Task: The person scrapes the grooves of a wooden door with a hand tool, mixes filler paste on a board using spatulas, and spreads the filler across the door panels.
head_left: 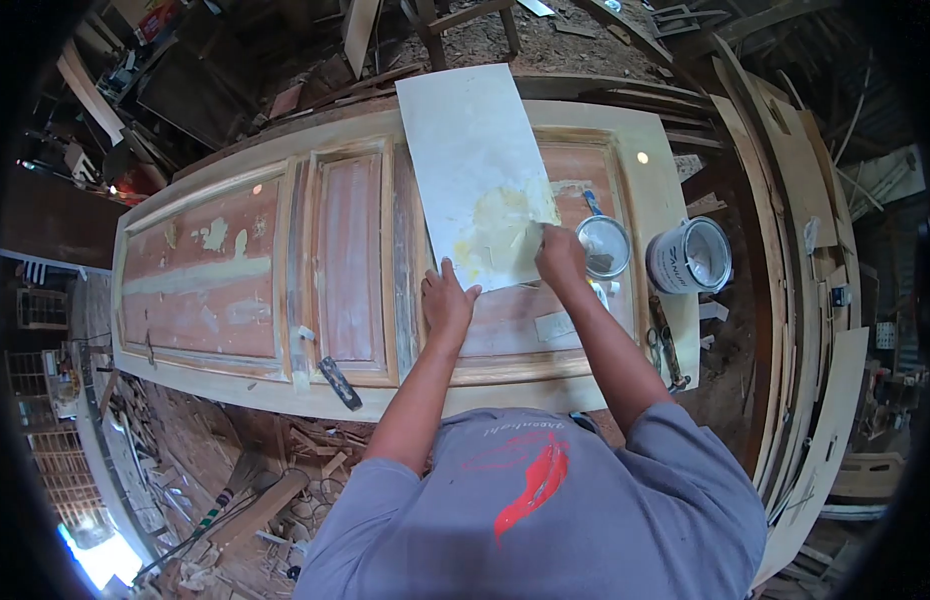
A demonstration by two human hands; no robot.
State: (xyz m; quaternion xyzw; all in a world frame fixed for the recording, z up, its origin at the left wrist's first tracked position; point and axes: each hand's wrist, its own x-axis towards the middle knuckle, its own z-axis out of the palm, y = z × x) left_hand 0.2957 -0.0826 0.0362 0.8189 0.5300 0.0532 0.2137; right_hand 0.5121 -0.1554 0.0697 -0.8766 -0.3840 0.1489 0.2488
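A white rectangular board [470, 125] lies across a panelled wooden door [145, 225]. Yellowish paste [505, 225] is smeared over its lower half. My left hand [448, 305] rests on the board's near left corner with fingers spread. At the right side of the paste, my right hand [562, 257] is closed, fingers pressed together. Whatever it grips is mostly hidden and too small to name. Just right of that hand sits a round lid or shallow tin [603, 247] with greyish contents, and a blue-handled tool [592, 203] stands by its far rim.
An open paint can [675, 262] stands at the door's right end. Nearer me lie metal tools [665, 340], a pale card [555, 327] and a dark block [340, 383]. Long boards [775, 260] lean along the right; wood scraps [315, 465] cover the floor.
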